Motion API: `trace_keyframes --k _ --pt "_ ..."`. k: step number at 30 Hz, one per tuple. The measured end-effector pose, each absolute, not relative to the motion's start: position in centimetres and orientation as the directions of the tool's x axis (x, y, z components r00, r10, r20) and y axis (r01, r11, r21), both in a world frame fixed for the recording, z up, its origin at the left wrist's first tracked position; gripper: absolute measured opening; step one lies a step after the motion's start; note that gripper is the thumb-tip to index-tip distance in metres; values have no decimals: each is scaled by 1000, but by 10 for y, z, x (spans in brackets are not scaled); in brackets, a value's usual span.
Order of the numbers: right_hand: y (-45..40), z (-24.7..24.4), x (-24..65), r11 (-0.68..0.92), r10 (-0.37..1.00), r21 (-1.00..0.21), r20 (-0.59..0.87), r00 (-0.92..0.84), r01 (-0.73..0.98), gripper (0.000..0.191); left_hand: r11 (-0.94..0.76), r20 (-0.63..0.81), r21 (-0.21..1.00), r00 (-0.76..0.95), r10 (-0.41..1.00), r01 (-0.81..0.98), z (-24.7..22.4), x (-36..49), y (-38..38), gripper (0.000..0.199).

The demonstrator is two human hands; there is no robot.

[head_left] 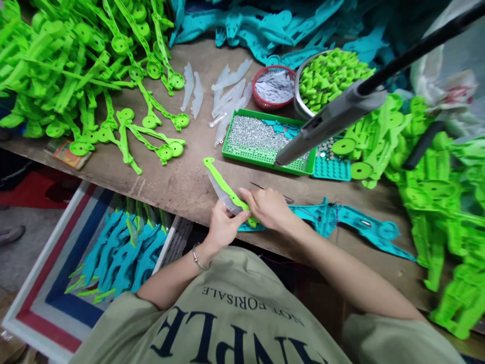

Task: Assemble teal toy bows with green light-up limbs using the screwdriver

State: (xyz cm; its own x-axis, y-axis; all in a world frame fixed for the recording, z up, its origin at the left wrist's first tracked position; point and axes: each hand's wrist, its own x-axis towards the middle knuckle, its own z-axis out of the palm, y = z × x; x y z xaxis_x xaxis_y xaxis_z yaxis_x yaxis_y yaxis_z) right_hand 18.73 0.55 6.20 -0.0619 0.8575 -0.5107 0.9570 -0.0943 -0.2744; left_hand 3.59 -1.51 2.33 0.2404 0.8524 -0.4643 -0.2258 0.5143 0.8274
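Observation:
Between my two hands is a long lime-green plastic arm (223,183) with a translucent blade-shaped plastic strip (219,191) along its left side. My left hand (224,225) pinches the lower end, thumb on top. My right hand (270,208) closes over the same end from the right, its fingertips partly hidden. Beneath and to the right lies a turquoise plastic bow-shaped frame (354,222) on the bench. A thin metal rod (265,188) rests just beyond my right hand.
A green tray (242,154) of small metal parts stands ahead, with a red basket (273,103) and a metal bowl (303,101) behind. A grey-black pole (329,116) slants overhead. Green parts (68,65) pile up left. Below the bench edge, a box (56,288) holds assembled pieces.

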Motion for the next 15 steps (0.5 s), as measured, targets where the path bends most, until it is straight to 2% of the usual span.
trace_keyframes --k 3,7,10,12,15 --pt "3 59 174 -134 854 -179 -520 23 975 69 512 -468 825 218 856 -238 21 37 -17 47" --pt "4 56 173 -136 856 -206 -517 10 969 62 505 -468 835 200 861 -221 19 35 -18 47" --pt "5 55 177 -143 852 -219 -523 7 965 58 555 -501 806 261 825 -205 20 35 -20 58" --pt "6 54 177 -160 853 -222 -521 22 962 59 594 -527 778 305 793 -202 20 38 -24 68" --pt "8 53 176 -189 859 -229 -510 48 955 66 598 -528 773 306 792 -212 20 42 -30 69"
